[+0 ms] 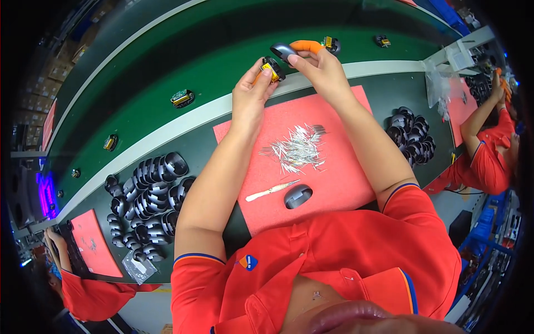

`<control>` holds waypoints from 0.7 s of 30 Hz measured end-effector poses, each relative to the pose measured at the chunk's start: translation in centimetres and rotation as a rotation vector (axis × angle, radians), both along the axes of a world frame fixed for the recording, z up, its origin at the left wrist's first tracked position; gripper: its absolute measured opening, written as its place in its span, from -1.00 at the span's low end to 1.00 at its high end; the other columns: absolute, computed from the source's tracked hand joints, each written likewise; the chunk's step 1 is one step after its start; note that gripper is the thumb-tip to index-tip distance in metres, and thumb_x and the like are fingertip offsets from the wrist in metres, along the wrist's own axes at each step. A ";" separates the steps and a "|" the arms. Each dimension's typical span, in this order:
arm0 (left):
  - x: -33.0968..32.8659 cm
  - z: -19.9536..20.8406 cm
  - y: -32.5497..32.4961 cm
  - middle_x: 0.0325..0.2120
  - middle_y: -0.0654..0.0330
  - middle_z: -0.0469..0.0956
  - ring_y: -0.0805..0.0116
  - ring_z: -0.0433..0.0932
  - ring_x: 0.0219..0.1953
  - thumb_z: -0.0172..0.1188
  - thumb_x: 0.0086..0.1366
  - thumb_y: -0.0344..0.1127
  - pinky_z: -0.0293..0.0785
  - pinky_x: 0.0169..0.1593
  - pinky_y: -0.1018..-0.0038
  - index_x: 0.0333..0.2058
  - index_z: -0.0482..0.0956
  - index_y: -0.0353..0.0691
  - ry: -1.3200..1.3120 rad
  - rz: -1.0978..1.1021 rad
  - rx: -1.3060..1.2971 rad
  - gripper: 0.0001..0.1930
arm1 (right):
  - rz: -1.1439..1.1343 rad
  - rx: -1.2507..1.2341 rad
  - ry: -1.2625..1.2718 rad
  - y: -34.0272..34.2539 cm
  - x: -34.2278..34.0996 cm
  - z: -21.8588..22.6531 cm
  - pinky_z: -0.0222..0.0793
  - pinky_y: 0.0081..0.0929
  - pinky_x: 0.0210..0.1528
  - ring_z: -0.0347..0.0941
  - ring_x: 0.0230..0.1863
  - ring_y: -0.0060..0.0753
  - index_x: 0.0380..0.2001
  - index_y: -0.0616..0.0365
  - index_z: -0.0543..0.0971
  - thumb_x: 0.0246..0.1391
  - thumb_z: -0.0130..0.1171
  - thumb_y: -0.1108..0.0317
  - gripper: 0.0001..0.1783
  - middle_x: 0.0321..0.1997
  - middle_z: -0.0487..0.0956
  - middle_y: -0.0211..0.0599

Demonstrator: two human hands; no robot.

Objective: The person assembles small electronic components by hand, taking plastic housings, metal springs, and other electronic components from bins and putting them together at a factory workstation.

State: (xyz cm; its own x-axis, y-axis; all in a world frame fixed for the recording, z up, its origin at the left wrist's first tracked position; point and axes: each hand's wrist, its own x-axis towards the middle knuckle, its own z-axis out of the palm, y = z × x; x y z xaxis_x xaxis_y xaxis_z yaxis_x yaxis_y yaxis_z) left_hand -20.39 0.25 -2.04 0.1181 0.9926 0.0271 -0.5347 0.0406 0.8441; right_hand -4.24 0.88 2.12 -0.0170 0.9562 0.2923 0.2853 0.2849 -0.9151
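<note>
Over the near edge of the green belt, my left hand (pixel 248 100) is closed on a small black device base (pixel 274 67) with a yellow block in it. My right hand (pixel 327 77), an orange cover on its index finger, grips a dark grey rounded shell (pixel 282 51), like a computer mouse cover. Base and shell are apart, side by side. Below them, a pink mat (pixel 345 128) carries a pile of thin silvery strips (pixel 300 149), a slim pale-handled tool (pixel 271 191) and another grey shell (pixel 298 196).
Similar bases ride on the green belt (pixel 233 72), one (pixel 182 98) to the left, another (pixel 332 44) just beyond my right hand. Stacked dark shells (pixel 150 195) stand left of the mat, more shells (pixel 411 136) to the right. Red-sleeved people (pixel 492 150) sit at both sides.
</note>
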 end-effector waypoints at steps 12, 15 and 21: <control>-0.8 -0.5 0.4 -0.11 0.13 0.48 0.41 0.51 -0.07 0.13 0.30 -0.34 0.47 0.06 0.45 0.04 0.38 -0.37 -0.025 0.019 -0.006 -0.62 | -0.031 0.098 -0.133 -0.1 -1.8 -1.1 0.34 -0.48 0.02 0.50 -0.08 -0.42 -0.05 0.26 0.48 0.04 0.26 0.26 -0.56 -0.14 0.57 -0.20; -0.7 -0.4 0.3 -0.11 0.14 0.48 0.42 0.51 -0.08 0.15 0.28 -0.35 0.48 0.05 0.45 0.02 0.39 -0.36 -0.030 0.019 0.006 -0.64 | -0.044 0.079 -0.131 0.1 -1.6 -1.3 0.35 -0.47 0.01 0.51 -0.09 -0.40 -0.07 0.26 0.48 0.01 0.29 0.25 -0.55 -0.15 0.58 -0.19; -0.8 -0.7 0.3 -0.14 0.16 0.51 0.44 0.52 -0.10 0.21 0.25 -0.34 0.49 0.01 0.48 0.01 0.41 -0.33 -0.022 0.039 0.020 -0.62 | -0.093 0.101 -0.212 0.2 -1.5 -1.4 0.44 -0.44 -0.10 0.55 -0.13 -0.31 -0.15 0.29 0.50 -0.12 0.38 0.15 -0.47 -0.21 0.58 -0.11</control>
State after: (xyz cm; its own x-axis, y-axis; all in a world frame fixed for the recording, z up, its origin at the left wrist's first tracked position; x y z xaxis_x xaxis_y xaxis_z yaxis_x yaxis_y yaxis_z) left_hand -21.20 0.52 -2.74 0.0785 0.9957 0.0497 -0.5544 0.0022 0.8323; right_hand -5.72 1.07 0.72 -0.0018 0.9227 0.3854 0.4973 0.3353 -0.8002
